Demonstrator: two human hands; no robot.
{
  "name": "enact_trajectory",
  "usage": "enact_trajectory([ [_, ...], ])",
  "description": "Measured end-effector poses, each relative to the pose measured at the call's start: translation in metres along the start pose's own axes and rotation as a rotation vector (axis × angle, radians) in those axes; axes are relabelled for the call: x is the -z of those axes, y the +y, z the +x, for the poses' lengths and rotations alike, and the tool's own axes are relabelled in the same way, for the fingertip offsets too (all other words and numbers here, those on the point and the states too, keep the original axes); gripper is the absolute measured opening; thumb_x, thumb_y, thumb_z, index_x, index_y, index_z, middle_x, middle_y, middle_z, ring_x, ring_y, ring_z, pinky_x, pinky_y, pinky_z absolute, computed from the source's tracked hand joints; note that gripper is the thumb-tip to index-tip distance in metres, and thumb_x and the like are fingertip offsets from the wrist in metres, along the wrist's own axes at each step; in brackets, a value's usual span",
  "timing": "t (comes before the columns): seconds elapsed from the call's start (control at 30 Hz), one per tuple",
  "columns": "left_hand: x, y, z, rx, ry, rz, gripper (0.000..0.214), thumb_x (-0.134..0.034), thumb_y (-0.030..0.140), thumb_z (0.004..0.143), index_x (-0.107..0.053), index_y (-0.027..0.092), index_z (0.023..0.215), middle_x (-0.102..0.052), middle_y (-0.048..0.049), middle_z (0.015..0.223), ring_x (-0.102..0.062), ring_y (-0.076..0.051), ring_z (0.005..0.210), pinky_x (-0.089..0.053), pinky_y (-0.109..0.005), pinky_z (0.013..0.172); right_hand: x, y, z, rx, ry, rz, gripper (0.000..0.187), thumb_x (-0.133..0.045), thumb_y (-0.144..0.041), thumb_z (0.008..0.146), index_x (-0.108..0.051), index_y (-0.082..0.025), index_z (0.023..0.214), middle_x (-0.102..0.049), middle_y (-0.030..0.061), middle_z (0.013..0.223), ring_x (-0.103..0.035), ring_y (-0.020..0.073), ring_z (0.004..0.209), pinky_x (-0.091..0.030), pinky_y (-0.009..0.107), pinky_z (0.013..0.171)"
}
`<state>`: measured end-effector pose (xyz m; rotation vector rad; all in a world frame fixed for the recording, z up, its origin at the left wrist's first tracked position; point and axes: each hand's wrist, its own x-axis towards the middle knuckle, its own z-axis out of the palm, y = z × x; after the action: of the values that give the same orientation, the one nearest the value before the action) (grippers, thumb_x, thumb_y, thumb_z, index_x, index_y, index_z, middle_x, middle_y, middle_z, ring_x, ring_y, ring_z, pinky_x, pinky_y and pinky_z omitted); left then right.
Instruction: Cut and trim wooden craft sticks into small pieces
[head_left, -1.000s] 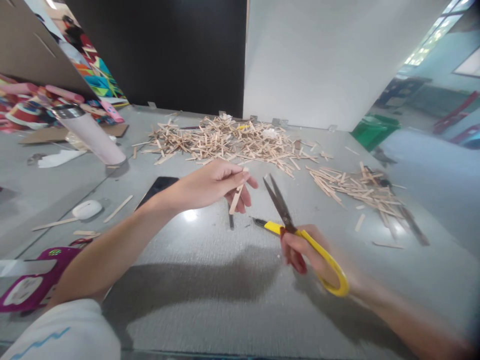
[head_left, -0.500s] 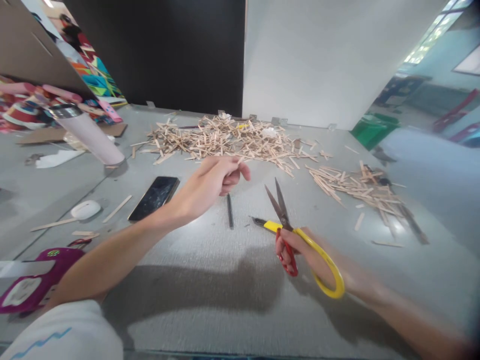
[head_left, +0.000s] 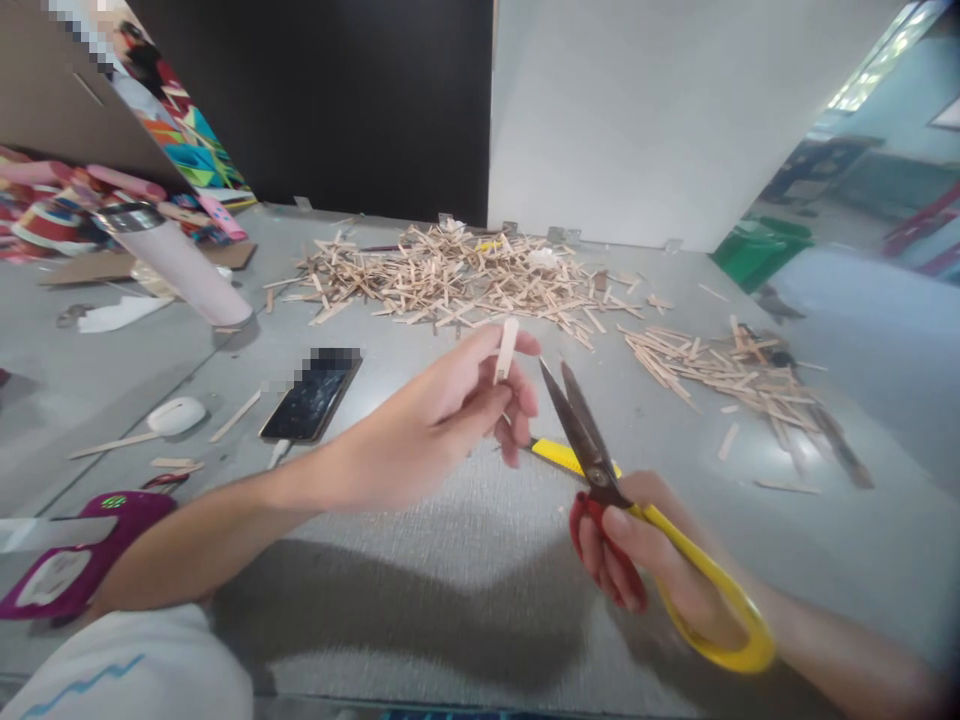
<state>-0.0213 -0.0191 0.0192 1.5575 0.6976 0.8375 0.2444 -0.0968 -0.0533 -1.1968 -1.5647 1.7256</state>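
Between the thumb and fingers of my left hand a short wooden stick stands nearly upright. My right hand grips a pair of scissors with one yellow handle and one red one. The blades are slightly apart and point up and to the left, their tips close to my left fingers. Under both hands a yellow utility knife lies on the table, partly hidden by the scissors. Behind my left hand spreads a big heap of wooden sticks.
Right of the heap lies a smaller pile of sticks. On the left are a phone with a cable, a white mouse-shaped object, a pale tumbler and a purple device. Black and white panels stand behind.
My left hand has come back from near the heap, turned, and now shows a stick upright. My right hand has brought the scissors nearer, and their blades are a bit closer together.
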Motion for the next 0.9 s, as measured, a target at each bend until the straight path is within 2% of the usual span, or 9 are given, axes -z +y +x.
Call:
enact_trajectory([
  [0.07, -0.001, 0.002, -0.002, 0.005, -0.002, 0.005, 0.031, -0.054, 0.02, 0.11, -0.051, 0.023, 0.142, -0.071, -0.005, 0.103, -0.077, -0.019, 0.087, -0.065, -0.034, 0.08, 0.0, 0.001, -0.005, -0.036, 0.014, -0.031, 0.066, -0.055, -0.083, 0.1, -0.068, -0.022, 0.079, -0.054, -0.0012, 0.051, -0.048, 0.0145, 0.043, -0.039, 0.028, 0.046],
  [0.17, -0.003, 0.008, -0.004, 0.015, 0.021, 0.036, 0.032, -0.057, 0.02, 0.109, -0.054, 0.022, 0.142, -0.075, -0.008, 0.109, -0.081, -0.022, 0.096, -0.066, -0.034, 0.082, 0.0, 0.0, -0.01, -0.061, 0.029, -0.045, 0.066, -0.054, -0.085, 0.099, -0.067, -0.023, 0.08, -0.053, -0.0017, 0.051, -0.046, 0.0138, 0.042, -0.039, 0.028, 0.044],
  [0.3, -0.005, 0.014, -0.007, 0.011, 0.014, 0.05, 0.037, -0.056, 0.016, 0.108, -0.052, 0.024, 0.144, -0.077, -0.0082, 0.115, -0.083, -0.023, 0.102, -0.067, -0.034, 0.088, -0.002, -0.001, -0.012, -0.084, 0.016, -0.048, 0.068, -0.055, -0.088, 0.096, -0.065, -0.022, 0.082, -0.058, -0.0003, 0.059, -0.046, 0.0114, 0.042, -0.035, 0.025, 0.04],
  [0.4, -0.006, 0.016, -0.009, -0.005, 0.014, 0.039, 0.035, -0.054, 0.016, 0.109, -0.052, 0.025, 0.142, -0.077, -0.0081, 0.117, -0.082, -0.024, 0.108, -0.066, -0.036, 0.095, -0.004, -0.001, -0.013, -0.048, 0.03, -0.031, 0.063, -0.059, -0.085, 0.097, -0.061, -0.023, 0.089, -0.061, -0.0009, 0.063, -0.047, 0.0103, 0.042, -0.036, 0.023, 0.039],
  [0.5, -0.006, 0.016, -0.01, -0.023, 0.001, 0.046, 0.034, -0.055, 0.015, 0.109, -0.053, 0.024, 0.141, -0.078, -0.0094, 0.119, -0.08, -0.024, 0.112, -0.065, -0.034, 0.093, -0.005, 0.001, -0.015, 0.004, 0.038, -0.019, 0.057, -0.062, -0.081, 0.099, -0.057, -0.024, 0.093, -0.064, -0.0017, 0.065, -0.046, 0.0096, 0.041, -0.035, 0.022, 0.037],
  [0.63, -0.006, 0.015, -0.012, -0.055, -0.015, 0.061, 0.036, -0.056, 0.015, 0.109, -0.052, 0.023, 0.144, -0.079, -0.0119, 0.121, -0.078, -0.023, 0.112, -0.062, -0.032, 0.086, -0.006, 0.0, -0.014, 0.048, 0.041, -0.032, 0.055, -0.064, -0.078, 0.1, -0.055, -0.025, 0.089, -0.062, -0.0023, 0.063, -0.044, 0.0087, 0.039, -0.032, 0.022, 0.036],
  [0.9, -0.007, 0.017, -0.013, -0.036, -0.022, 0.039, 0.044, -0.055, 0.011, 0.105, -0.052, 0.026, 0.146, -0.078, -0.0092, 0.118, -0.078, -0.022, 0.113, -0.063, -0.033, 0.091, -0.008, -0.004, -0.013, 0.026, 0.033, -0.036, 0.056, -0.064, -0.078, 0.099, -0.055, -0.025, 0.085, -0.058, -0.0041, 0.06, -0.042, 0.0087, 0.039, -0.03, 0.022, 0.036],
])
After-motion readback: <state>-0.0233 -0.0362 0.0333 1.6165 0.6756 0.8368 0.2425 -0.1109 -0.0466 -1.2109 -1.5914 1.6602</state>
